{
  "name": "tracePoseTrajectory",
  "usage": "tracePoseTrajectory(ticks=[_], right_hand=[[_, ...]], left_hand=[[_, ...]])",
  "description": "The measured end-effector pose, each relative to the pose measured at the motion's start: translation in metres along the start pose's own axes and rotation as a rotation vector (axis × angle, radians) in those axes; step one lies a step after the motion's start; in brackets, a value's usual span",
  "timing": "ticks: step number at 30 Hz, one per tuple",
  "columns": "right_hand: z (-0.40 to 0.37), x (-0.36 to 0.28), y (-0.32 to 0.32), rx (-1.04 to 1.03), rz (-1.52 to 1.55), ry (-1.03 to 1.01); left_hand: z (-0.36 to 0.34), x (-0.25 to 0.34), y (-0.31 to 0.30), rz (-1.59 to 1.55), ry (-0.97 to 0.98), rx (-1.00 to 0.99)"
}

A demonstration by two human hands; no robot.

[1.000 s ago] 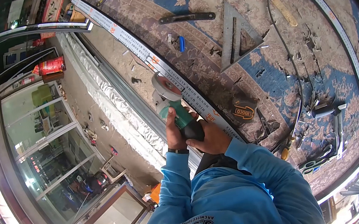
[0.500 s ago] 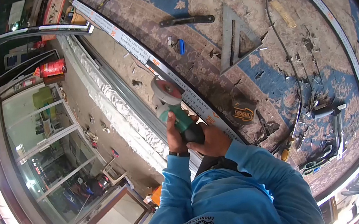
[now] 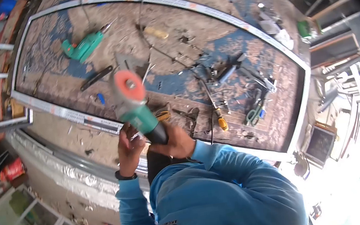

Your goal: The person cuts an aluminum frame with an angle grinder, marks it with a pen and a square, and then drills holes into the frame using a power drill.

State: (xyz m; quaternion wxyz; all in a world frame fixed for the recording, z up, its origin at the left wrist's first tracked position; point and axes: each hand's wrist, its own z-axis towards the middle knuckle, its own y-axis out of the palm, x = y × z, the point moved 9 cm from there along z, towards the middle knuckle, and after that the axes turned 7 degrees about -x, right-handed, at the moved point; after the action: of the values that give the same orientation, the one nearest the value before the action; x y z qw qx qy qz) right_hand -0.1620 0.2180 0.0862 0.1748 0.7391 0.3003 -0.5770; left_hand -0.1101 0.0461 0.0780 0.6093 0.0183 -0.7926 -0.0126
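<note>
My right hand [image 3: 176,140] is wrapped around the black rear handle of a green angle grinder [image 3: 141,118]. Its reddish disc [image 3: 133,90] faces up toward me, blurred, above the worktable. Just left of the grinder's body is my left hand [image 3: 129,149], fingers apart and loosely bent, with a dark band on the wrist. Beneath the tool runs the near side of a long white-taped aluminium frame [image 3: 70,113], which lies around the patterned carpet [image 3: 168,17] covering the table.
On the carpet lie a green drill [image 3: 86,46], a set square [image 3: 131,64], a black-handled tool [image 3: 96,78], scissors [image 3: 254,114], a yellow-handled screwdriver [image 3: 221,121] and a hammer-like tool [image 3: 233,67]. A dark cable [image 3: 175,59] crosses it. Long profiles [image 3: 58,150] lie along the near left side.
My view has swung right, bringing the whole frame into sight. The grinder has lifted off the near frame bar, its disc turned upward. My left hand has loosened from its body.
</note>
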Motion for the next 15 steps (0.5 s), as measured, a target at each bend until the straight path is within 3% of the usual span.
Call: tracePoseTrajectory(ticks=[2, 4, 7, 13, 15], right_hand=[[-0.006, 0.013, -0.036, 0.231, -0.033, 0.029], [-0.014, 0.029, -0.073, 0.405, 0.007, 0.062], [-0.034, 0.048, -0.123, 0.724, -0.177, 0.1], [-0.015, 0.1, -0.17, 0.91, -0.382, 0.446], [-0.001, 0.109, -0.174, 0.959, -0.424, 0.454]], left_hand=[[-0.006, 0.0, -0.016, -0.12, -0.073, -0.08], [-0.013, -0.009, -0.039, -0.083, -0.087, -0.099], [-0.018, -0.019, -0.076, -0.025, -0.126, -0.112], [0.001, -0.027, -0.144, -0.067, -0.173, -0.211], [0.012, -0.023, -0.172, -0.047, -0.162, -0.212]])
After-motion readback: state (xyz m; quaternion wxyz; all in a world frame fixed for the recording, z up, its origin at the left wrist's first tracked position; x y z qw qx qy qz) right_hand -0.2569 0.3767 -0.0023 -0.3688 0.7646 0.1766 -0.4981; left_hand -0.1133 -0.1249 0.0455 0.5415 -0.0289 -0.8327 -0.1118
